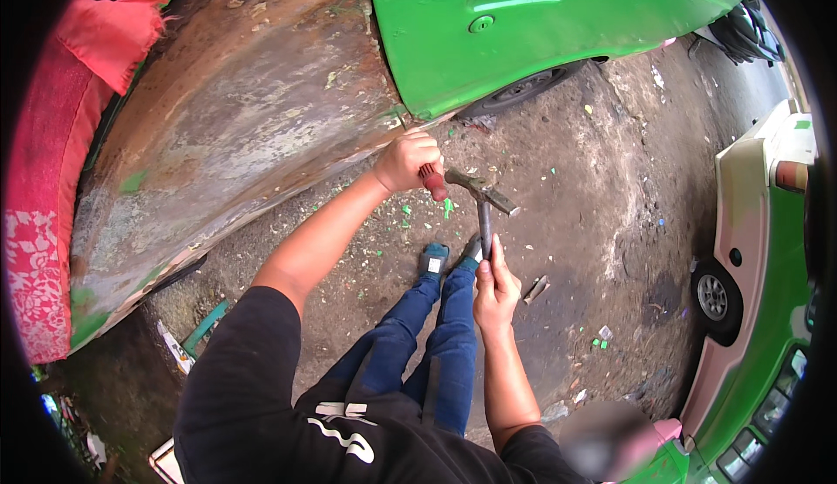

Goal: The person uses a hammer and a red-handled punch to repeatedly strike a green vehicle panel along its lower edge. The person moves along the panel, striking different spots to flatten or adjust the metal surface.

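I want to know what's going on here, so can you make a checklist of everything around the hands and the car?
Surface: bare dirt ground, stained, strewn with green paint chips.
Job's things: hammer with metal head and dark shaft; red-handled tool set against the lower edge of a stripped, rusty car panel.
Clutter: small metal piece on the ground; green strip under the panel.
Hands: left hand closed round the red-handled tool; right hand gripping the hammer shaft.
Cables: nothing seen.
Surroundings: green car door, red cloth, another green and cream vehicle, person's shoes.
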{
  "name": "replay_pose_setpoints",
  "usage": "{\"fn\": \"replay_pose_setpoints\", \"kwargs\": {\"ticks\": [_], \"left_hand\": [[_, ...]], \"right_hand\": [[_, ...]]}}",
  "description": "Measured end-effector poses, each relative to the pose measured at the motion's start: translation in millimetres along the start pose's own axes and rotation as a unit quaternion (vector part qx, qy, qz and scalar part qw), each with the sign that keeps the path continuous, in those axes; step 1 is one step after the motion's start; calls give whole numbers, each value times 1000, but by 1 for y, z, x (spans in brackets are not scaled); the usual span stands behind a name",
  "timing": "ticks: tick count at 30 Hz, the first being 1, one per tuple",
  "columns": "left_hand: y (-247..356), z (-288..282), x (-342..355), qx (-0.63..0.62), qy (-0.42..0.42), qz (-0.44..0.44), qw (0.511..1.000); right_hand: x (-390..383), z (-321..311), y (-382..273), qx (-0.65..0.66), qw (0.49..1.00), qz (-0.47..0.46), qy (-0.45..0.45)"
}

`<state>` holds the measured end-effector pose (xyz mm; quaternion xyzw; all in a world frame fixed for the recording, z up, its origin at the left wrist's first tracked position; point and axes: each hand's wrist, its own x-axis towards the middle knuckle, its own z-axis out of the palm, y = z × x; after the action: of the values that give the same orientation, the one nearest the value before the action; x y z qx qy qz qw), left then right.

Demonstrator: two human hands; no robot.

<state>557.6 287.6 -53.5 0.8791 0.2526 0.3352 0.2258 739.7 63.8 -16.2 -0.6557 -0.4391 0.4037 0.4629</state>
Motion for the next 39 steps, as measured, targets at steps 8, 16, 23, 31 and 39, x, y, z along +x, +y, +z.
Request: {"fn": "replay_pose_setpoints", "kwargs": {"ticks": [8,16,23,31,39], "left_hand": [[26,-5,22,21,-4,15,1000],[28,0,41,83,-34,-23,996],[11,11,59,131,-134,-77,979],[8,29,87,165,-229,-189,941],[6,34,78,155,-270,-159,937]], "right_hand": [[-10,-9,2,41,998,52,15],[-20,-15,20,73,995,45,51],[-5,-28,18,174,978,94,68],[25,-39,11,278,946,110,128],[31,0,17,250,955,156,40]]}}
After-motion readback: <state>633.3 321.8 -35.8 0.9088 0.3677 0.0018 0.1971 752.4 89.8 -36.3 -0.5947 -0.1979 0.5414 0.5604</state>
